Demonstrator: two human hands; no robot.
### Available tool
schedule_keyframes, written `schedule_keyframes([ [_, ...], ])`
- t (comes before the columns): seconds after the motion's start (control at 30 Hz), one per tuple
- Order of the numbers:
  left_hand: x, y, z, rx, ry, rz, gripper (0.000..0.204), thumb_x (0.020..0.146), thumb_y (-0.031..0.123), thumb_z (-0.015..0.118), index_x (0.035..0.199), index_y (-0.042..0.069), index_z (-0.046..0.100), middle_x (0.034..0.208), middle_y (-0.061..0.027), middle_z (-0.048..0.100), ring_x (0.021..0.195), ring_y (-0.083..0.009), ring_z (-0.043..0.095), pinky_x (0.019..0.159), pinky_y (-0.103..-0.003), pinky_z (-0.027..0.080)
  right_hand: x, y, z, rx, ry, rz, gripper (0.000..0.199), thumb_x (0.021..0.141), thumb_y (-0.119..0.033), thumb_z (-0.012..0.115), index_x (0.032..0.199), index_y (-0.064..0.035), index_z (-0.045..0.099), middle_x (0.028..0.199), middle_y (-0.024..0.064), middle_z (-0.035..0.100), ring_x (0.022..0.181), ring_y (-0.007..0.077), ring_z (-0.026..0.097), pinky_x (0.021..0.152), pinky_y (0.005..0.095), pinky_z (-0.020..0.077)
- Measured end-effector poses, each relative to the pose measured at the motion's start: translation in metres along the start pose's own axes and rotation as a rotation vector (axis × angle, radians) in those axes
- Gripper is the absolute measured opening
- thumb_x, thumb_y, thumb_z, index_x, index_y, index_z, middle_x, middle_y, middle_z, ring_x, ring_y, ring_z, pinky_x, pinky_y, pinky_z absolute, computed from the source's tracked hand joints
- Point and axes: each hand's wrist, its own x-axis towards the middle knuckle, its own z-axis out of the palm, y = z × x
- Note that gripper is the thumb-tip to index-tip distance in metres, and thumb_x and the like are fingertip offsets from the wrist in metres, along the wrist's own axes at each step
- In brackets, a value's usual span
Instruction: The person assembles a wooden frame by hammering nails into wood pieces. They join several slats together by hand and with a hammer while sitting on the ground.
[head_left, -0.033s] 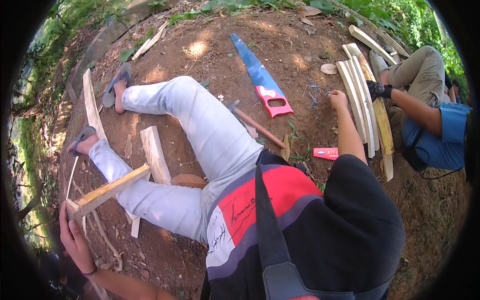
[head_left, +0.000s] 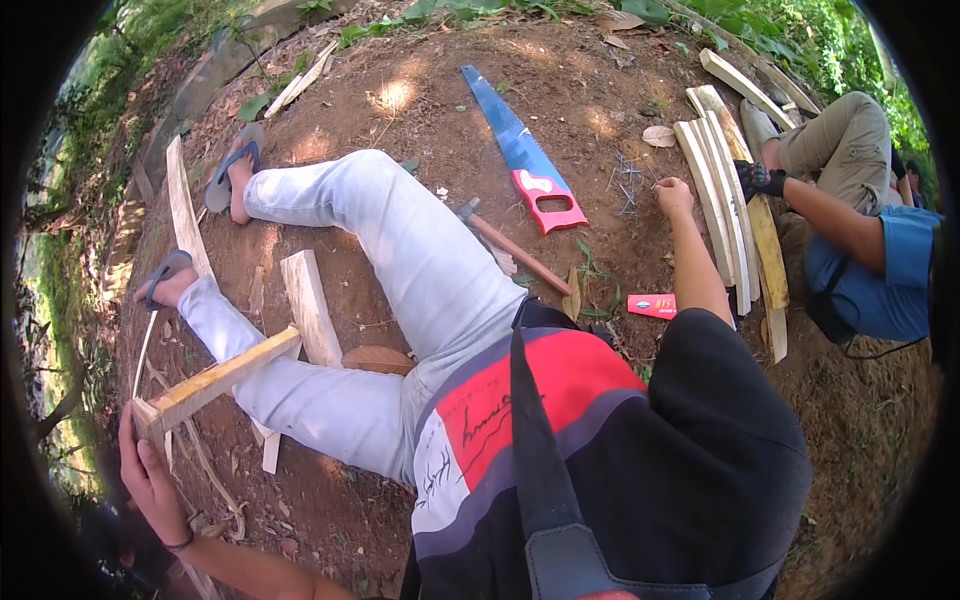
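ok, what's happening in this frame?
A person sits on bare dirt, legs out. The left hand grips the end of a wooden bar laid across an upright plank. The right hand reaches into a scatter of nails beside a blue handsaw. A hammer lies nearby. Another person sits by stacked slats.

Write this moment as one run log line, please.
left hand: grips wooden frame corner | right hand: reaches at nails on soil | nearby: blue saw, hammer

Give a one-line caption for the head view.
Seated on dirt, left hand steadies a wooden strip; right hand reaches nails beside a saw.
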Motion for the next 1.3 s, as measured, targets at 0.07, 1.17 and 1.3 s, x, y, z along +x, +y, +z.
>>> schedule_keyframes([
  [0.07, 0.0, 0.003, 0.002, -0.015, -0.002, -0.007, 0.053, 0.102, 0.037, 0.038, 0.138, -0.003, 0.044, 0.136, -0.0172, 0.051, 0.124, -0.0247, 0.048, 0.107, -0.035, 0.032, -0.013, -0.017, 0.013, -0.114, 0.059, -0.169, 0.025, 0.082, -0.024, 0.064, 0.1, -0.0077, 0.069, 0.096, 0.0132, 0.07, 0.092, 0.0308, 0.066, 0.084, 0.0396, 0.0509],
  [1.17, -0.003, -0.002, 0.015, 0.163, 0.209, 0.038, 0.042, 0.102, 0.023, 0.041, 0.136, -0.002, 0.049, 0.126, -0.0153, 0.06, 0.103, -0.0186, 0.059, 0.087, -0.028, 0.045, -0.091, -0.047, -0.014, 0.954, -0.704, 0.093, 0.019, 0.094, -0.015, 0.059, 0.113, -0.0135, 0.061, 0.096, -0.0062, 0.066, 0.068, 0.0031, 0.058, 0.052, 0.0182, 0.0426],
  [1.3, -0.003, -0.005, 0.013, 0.181, 0.207, 0.033, 0.042, 0.102, 0.022, 0.041, 0.135, -0.003, 0.049, 0.128, -0.0165, 0.059, 0.107, -0.0208, 0.059, 0.091, -0.03, 0.045, -0.078, -0.047, -0.009, 0.75, -0.688, 0.015, 0.025, 0.088, -0.013, 0.063, 0.114, -0.0127, 0.063, 0.096, -0.0023, 0.067, 0.069, 0.0088, 0.06, 0.054, 0.0224, 0.0458],
])
